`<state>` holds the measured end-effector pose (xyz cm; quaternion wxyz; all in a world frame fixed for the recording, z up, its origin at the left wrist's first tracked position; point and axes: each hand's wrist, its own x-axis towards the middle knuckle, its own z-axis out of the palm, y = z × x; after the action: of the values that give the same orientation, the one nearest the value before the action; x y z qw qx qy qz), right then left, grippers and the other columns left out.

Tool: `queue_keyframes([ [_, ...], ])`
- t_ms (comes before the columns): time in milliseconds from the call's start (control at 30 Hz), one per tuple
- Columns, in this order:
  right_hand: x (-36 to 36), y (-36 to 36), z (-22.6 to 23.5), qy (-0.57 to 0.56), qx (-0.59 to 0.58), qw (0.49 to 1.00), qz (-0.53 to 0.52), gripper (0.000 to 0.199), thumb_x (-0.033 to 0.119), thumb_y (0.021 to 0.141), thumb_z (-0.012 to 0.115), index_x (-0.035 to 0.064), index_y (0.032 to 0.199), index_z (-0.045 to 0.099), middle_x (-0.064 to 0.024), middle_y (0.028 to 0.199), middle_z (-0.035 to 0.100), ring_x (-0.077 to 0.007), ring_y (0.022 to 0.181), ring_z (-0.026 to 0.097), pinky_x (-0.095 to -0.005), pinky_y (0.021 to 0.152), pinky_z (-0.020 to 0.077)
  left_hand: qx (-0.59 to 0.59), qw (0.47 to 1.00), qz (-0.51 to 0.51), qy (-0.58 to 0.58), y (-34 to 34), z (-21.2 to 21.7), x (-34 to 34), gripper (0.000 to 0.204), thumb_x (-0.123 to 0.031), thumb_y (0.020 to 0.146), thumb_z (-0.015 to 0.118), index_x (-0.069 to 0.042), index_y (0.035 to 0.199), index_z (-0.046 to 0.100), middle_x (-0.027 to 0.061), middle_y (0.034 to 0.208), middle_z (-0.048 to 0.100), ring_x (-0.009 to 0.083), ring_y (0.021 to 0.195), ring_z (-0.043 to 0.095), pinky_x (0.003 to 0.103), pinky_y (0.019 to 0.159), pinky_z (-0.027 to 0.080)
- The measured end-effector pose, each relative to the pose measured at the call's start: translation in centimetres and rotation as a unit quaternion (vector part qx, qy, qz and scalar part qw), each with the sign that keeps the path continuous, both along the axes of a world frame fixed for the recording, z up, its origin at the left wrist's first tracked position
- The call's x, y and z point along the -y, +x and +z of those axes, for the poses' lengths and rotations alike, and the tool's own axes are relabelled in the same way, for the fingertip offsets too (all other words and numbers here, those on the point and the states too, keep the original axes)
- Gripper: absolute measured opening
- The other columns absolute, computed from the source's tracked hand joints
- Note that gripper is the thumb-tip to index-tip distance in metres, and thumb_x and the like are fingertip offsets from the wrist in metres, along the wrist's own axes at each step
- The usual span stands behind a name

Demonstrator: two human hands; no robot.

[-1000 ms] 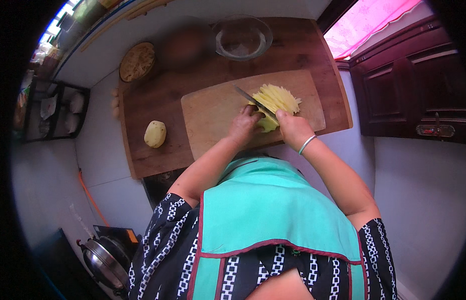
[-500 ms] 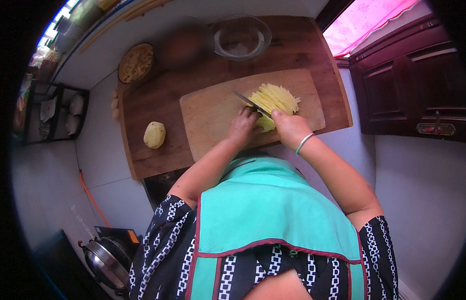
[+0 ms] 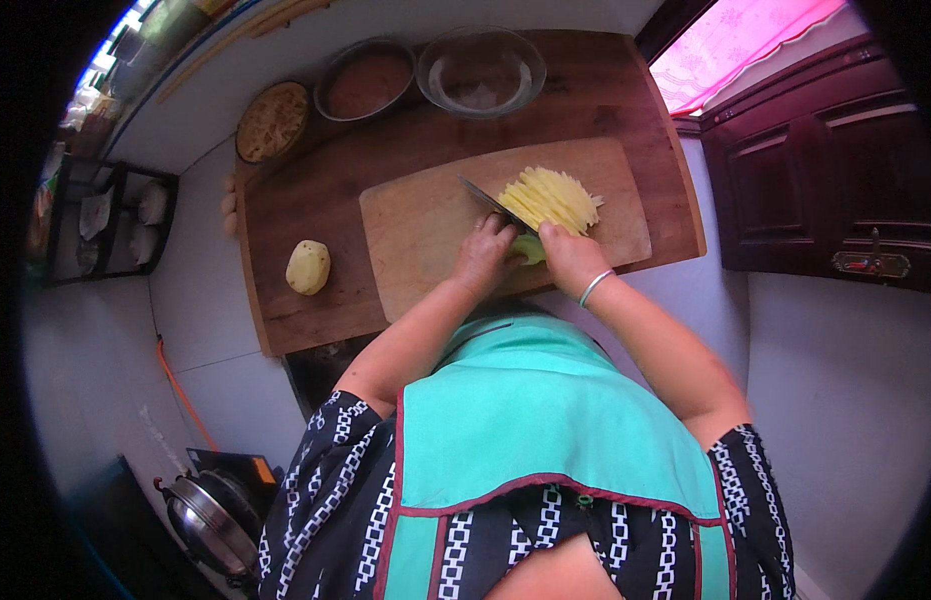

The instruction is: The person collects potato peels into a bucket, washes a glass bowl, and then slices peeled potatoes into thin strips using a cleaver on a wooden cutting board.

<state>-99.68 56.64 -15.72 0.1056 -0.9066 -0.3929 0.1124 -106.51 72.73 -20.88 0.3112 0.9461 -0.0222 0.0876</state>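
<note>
Hands close together on pale cutting board (image 3: pixel 425 225), atop dark wooden surface (image 3: pixel 315 190). Left hand (image 3: pixel 485 255) curled shut around knife (image 3: pixel 490 203) handle, blade angled up-left against yellow potato strips (image 3: pixel 550 197). Right hand (image 3: pixel 570 255) bent over potato piece (image 3: pixel 530 247), fingers pressing it down just beside blade. Whole peeled potato (image 3: pixel 307 267) well apart, left of board. Two bowls (image 3: pixel 480 70) along far edge.
</note>
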Motion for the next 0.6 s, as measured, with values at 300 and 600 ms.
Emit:
queue_keyframes([
  [300,0.3,-0.2,3.1,-0.023,-0.016,0.999,0.027,0.014,0.007,0.082,0.044,0.0031,0.095,0.044,-0.0198,0.086,0.06,-0.0389,0.07,0.061,-0.0467,0.061,0.0502,0.042,0.999,0.008,0.002,-0.3,-0.5,-0.3,0.044,-0.023,0.065,0.073,-0.008,0.102,0.057,0.0135,0.111,0.054,0.0343,0.101,0.052,0.042,0.082,0.047],
  [600,0.7,-0.2,1.4,0.022,-0.005,0.999,0.023,0.012,0.006,0.081,0.044,0.0029,0.093,0.045,-0.0202,0.085,0.06,-0.0384,0.071,0.062,-0.0464,0.06,0.0501,0.056,0.998,0.021,0.026,-0.2,-0.8,-0.2,0.042,-0.024,0.065,0.072,-0.007,0.101,0.058,0.0128,0.109,0.054,0.0341,0.098,0.052,0.041,0.079,0.047],
])
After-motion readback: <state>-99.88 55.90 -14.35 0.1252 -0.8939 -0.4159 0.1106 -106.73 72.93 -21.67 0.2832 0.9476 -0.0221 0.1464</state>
